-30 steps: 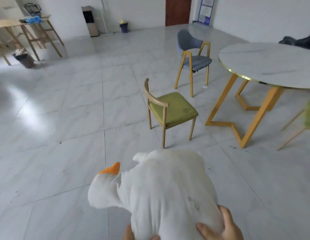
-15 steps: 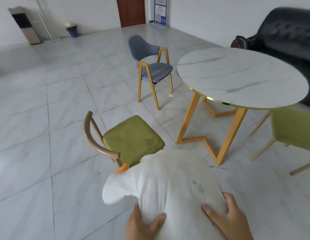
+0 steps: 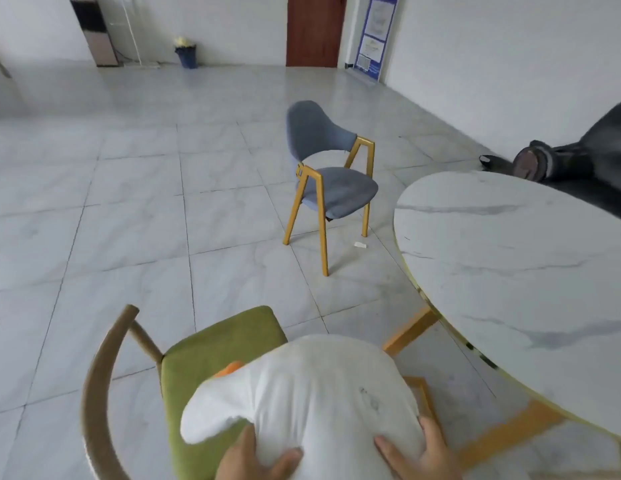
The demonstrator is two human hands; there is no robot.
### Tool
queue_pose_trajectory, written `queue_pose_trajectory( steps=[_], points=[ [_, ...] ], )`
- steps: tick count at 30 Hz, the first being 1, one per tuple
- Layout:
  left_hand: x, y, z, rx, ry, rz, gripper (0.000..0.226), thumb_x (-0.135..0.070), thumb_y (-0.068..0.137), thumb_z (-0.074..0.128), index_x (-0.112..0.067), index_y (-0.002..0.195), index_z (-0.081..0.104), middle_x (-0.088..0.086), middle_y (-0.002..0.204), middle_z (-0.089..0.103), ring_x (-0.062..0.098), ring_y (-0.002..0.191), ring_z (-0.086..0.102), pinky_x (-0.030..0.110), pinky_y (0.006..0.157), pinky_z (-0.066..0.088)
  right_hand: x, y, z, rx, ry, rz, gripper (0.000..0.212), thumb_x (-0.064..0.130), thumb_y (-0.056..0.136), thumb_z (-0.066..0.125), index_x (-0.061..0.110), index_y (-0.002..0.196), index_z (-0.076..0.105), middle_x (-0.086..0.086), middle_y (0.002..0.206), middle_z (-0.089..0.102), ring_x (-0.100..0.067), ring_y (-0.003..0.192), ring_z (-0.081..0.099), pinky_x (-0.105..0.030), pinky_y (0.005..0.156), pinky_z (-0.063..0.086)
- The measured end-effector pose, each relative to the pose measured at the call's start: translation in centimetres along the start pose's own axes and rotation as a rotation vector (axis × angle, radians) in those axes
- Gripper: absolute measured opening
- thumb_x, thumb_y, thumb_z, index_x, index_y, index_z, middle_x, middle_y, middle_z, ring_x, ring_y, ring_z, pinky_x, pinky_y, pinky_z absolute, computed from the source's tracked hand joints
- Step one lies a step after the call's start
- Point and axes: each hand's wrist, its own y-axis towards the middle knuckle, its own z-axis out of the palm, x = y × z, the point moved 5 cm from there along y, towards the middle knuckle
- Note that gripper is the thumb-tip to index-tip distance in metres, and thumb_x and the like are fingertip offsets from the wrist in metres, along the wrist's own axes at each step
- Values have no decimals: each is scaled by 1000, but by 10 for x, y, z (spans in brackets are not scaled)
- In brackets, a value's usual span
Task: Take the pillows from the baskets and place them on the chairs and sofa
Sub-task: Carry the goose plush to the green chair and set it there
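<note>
Goose pillow (image 3: 302, 403), white with an orange beak (image 3: 229, 368), held in both hands over the green chair (image 3: 215, 348). Its long axis runs from the person's body outward and left; the head end droops left, beak tip pointing away toward the far side of the seat. The beak is mostly hidden behind the white fabric. Left hand (image 3: 253, 462) grips the underside near the neck, thumb and fingers curled into the fabric. Right hand (image 3: 420, 455) clasps the body's near right side, fingers spread and pressed in. Both wrists are cut off by the bottom edge. Whether the pillow touches the seat cannot be told. A round marble table (image 3: 510, 271) stands right, a blue chair (image 3: 333, 188) beyond, and a dark sofa (image 3: 579, 157), partly cut off, far right.
</note>
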Motion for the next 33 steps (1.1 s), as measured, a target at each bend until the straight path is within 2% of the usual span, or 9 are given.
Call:
queue_pose_trajectory(
  steps=[2, 7, 15, 19, 23, 25, 27, 29, 33],
  points=[
    [-16, 12, -16, -50, -60, 0, 137, -88, 7, 44, -13, 121, 40, -1, 107, 52, 18, 114, 50, 22, 83, 36, 24, 34, 14, 105, -38, 47, 58, 33, 60, 82, 19, 102, 45, -6, 101, 57, -22, 90, 53, -28, 75, 40],
    [-21, 83, -57, -340, -182, -98, 46, -55, 51, 71, -29, 75, 42, -15, 75, 52, 4, 69, 51, 16, 54, 33, 92, 124, 64, 180, -110, -72, 57, 22, 62, 82, 14, 109, 49, -8, 98, 57, -29, 104, 57, -32, 80, 39],
    [-40, 123, -88, -672, -268, -332, 50, -68, 35, 51, -37, 71, 33, -27, 75, 39, -12, 65, 38, 4, 57, 36, 183, 235, 162, 625, -326, -272, 50, 34, 61, 81, 22, 94, 46, -7, 87, 58, -28, 94, 58, -30, 73, 37],
    [-67, 128, -93, -860, -287, -426, 53, -71, 27, 42, -37, 67, 28, -20, 68, 42, -10, 62, 38, 4, 65, 39, 213, 271, 196, 871, -389, -334, 71, 55, 38, 63, 24, 100, 46, -6, 93, 60, -25, 88, 56, -30, 75, 37],
    [-63, 135, -81, -924, -337, -510, 44, -63, 46, 60, -39, 73, 35, -20, 70, 44, 2, 70, 49, 13, 56, 36, 209, 287, 243, 1166, -516, -349, 53, 41, 69, 66, 21, 111, 41, 0, 99, 59, -18, 87, 57, -28, 74, 41],
    [-48, 138, -75, -999, -98, -482, 26, -44, 67, 62, -31, 84, 48, -20, 67, 46, 11, 75, 55, 13, 50, 32, 196, 286, 264, 1283, -609, -377, 37, 33, 81, 63, 23, 110, 43, 7, 97, 58, -11, 85, 56, -18, 67, 41],
    [-35, 141, -70, -979, 97, -389, 30, -45, 64, 49, -23, 84, 50, -15, 58, 55, 12, 74, 51, 12, 46, 30, 171, 279, 284, 1425, -796, -426, 20, 31, 87, 56, 28, 103, 44, 10, 99, 58, -10, 89, 56, -7, 63, 41],
    [-13, 143, -59, -905, 260, -364, 30, -45, 59, 45, -25, 80, 43, -12, 57, 62, 9, 74, 42, 18, 62, 34, 141, 274, 295, 1544, -988, -476, 14, 35, 88, 52, 29, 99, 46, 8, 102, 59, -8, 91, 56, -2, 59, 39],
    [34, 131, -37, -779, 298, -401, 57, -37, 39, 79, -28, 81, 42, -12, 62, 67, 3, 65, 57, 19, 70, 31, 105, 261, 303, 1552, -1135, -527, 36, 30, 92, 47, 16, 125, 43, -4, 120, 53, -10, 95, 51, -4, 63, 38]
  ],
)
